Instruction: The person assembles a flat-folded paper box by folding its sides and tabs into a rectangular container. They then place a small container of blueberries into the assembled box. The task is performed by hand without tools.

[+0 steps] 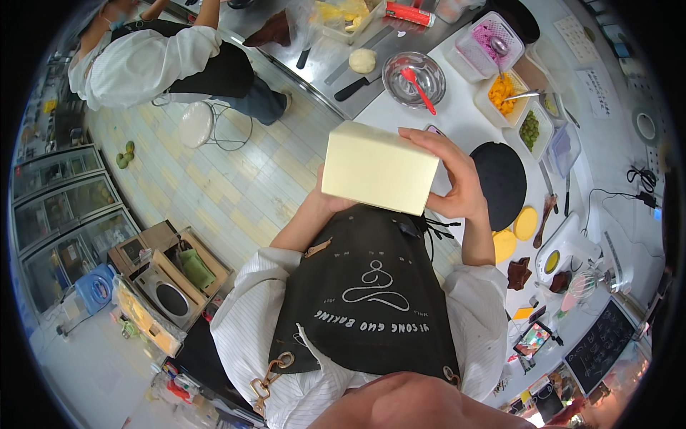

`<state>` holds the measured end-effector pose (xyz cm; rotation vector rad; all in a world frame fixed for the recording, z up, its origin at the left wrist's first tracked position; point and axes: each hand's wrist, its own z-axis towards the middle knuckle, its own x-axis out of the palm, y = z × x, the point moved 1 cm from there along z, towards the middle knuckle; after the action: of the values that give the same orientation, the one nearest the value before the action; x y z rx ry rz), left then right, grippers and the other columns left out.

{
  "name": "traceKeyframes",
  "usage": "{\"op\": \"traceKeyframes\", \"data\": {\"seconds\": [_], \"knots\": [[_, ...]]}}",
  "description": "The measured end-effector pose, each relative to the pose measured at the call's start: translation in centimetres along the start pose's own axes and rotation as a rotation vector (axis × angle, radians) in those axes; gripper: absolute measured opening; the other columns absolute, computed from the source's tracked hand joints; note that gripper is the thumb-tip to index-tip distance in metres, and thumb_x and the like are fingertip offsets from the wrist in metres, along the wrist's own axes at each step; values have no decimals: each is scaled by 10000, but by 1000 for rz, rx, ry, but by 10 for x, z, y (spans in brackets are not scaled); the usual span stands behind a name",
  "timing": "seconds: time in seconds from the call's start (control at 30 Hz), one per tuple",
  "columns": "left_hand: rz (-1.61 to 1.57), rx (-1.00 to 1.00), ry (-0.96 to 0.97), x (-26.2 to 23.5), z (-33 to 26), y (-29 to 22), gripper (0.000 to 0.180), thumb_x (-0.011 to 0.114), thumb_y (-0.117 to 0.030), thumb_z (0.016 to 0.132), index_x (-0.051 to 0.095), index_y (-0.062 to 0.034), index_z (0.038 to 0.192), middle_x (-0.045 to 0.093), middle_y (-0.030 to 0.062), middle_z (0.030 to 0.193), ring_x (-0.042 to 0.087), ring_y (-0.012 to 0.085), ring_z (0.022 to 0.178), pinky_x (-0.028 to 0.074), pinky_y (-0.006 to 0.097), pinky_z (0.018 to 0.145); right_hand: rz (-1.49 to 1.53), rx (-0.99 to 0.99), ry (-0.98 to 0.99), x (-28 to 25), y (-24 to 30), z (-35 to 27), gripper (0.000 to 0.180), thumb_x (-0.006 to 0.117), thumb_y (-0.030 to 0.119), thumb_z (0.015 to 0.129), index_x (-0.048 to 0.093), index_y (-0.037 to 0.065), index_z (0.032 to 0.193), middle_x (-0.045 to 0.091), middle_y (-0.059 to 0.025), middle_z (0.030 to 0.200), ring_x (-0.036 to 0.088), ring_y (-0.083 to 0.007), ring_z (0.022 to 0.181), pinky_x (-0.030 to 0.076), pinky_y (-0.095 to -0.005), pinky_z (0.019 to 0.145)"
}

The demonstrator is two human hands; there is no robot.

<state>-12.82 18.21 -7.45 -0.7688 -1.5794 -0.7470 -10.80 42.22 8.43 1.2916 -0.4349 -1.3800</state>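
In front of my black apron (361, 286) I hold up a plain pale yellow box (379, 169) with smooth sides. My right hand (459, 175) grips its right end, fingers along the top edge and thumb lower down. My left hand (331, 195) supports the left end; most of its fingers are hidden behind the box. Beyond the box, on the counter, a steel bowl (396, 89) has a red spatula (418, 91) lying in it. A black round plate (499, 186) lies just right of my right hand.
Tubs of purple food (489, 39), orange pieces (500, 93) and green pieces (529, 131) stand at the back right. A knife (351, 89) and a dough ball (362, 61) lie near the counter's edge. A co-worker (164, 64) stands far left beside a stool (196, 124).
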Motion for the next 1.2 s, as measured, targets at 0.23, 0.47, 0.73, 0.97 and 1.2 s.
{"op": "traceKeyframes", "data": {"seconds": [0.23, 0.47, 0.73, 0.97, 1.2], "knots": [[228, 40, -153, 12, 1, 1, 818, 431, -621, 1032, 310, -56, 1611, 392, 218, 1616, 450, 437, 1436, 402, 587, 1166, -85, 3, 90, 4, 7, -12, 751, 743, -91, 702, 592, 70, 1420, 456, -209, 1579, 450, -409, 1458, 425, -475, 1151], [169, -49, 162, 40, -2, 2, 1029, 588, -719, 911, 251, -66, 1631, 354, 208, 1640, 392, 418, 1483, 374, 577, 1197, 380, 162, -57, 11, -15, -23, 450, 720, 70, 910, 640, 95, 1352, 385, -167, 1597, 430, -319, 1457, 398, -441, 1164], [344, 95, 138, 12, 7, 22, 785, 606, -492, 999, 364, -10, 1569, 499, 183, 1539, 544, 331, 1371, 479, 467, 1126, 610, 436, -499, 68, -11, -34, 696, 722, 171, 952, 366, 95, 1545, 390, -165, 1558, 405, -288, 1445, 358, -449, 1174], [810, 93, -224, -2, 3, 33, 656, 490, -452, 1072, 401, 1, 1538, 614, 134, 1381, 646, 250, 1211, 579, 385, 938, 965, 628, -445, 66, -30, -77, 688, 712, 193, 963, 372, 73, 1549, 500, -137, 1455, 501, -264, 1352, 428, -416, 1114], [1135, -20, -206, 49, -15, 41, 865, 715, -413, 932, 282, -45, 1584, 480, 156, 1484, 522, 250, 1341, 483, 384, 1060, 772, 662, -376, 67, -45, -107, 764, 793, 201, 906, 392, 125, 1553, 553, -114, 1394, 570, -246, 1209, 479, -383, 1037]]}}
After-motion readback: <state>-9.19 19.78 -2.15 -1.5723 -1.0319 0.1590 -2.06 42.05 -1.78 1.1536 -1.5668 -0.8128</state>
